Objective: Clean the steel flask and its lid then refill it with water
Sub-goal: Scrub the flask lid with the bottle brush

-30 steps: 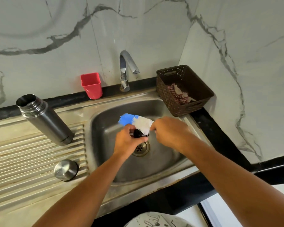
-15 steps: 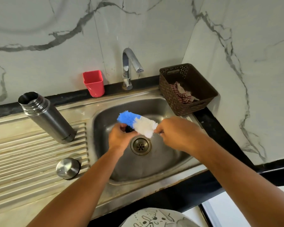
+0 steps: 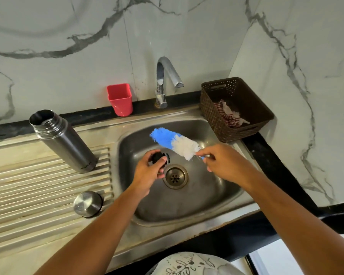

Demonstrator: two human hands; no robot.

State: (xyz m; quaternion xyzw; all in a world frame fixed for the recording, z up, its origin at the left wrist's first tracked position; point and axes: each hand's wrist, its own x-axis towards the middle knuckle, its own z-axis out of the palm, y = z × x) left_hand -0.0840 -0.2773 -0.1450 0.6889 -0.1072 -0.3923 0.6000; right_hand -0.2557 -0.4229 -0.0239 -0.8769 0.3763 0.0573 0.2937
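Standing on its base on the ridged drainboard [image 3: 48,187], left of the basin [image 3: 216,195], the steel flask [image 3: 63,140] is showing an open, uncapped mouth. Its steel cap [image 3: 87,203] is lying nearer the front edge of the same drainboard, well apart from the flask.

Over the basin, the left hand [image 3: 149,173] is holding the black stopper [image 3: 159,156], its grip clamped around it with curled fingers and thumb, just above and left of the drain [image 3: 175,176]. The right hand [image 3: 224,163] is pinching the handle of the bottle brush [image 3: 174,142], its grip closed on the blue stem. The brush's white and blue bristles are pointing up and left, sitting just beside the stopper and seemingly not touching it.

Behind the basin the tap [image 3: 164,80] is arching forward, and no water is showing at its spout. A red cup [image 3: 120,99] is standing to its left on the black desk [image 3: 91,116] against the marble wall [image 3: 68,46]. To the right, a brown basket [image 3: 213,112] is sitting at the basin's corner, holding a striped cloth [image 3: 229,116].
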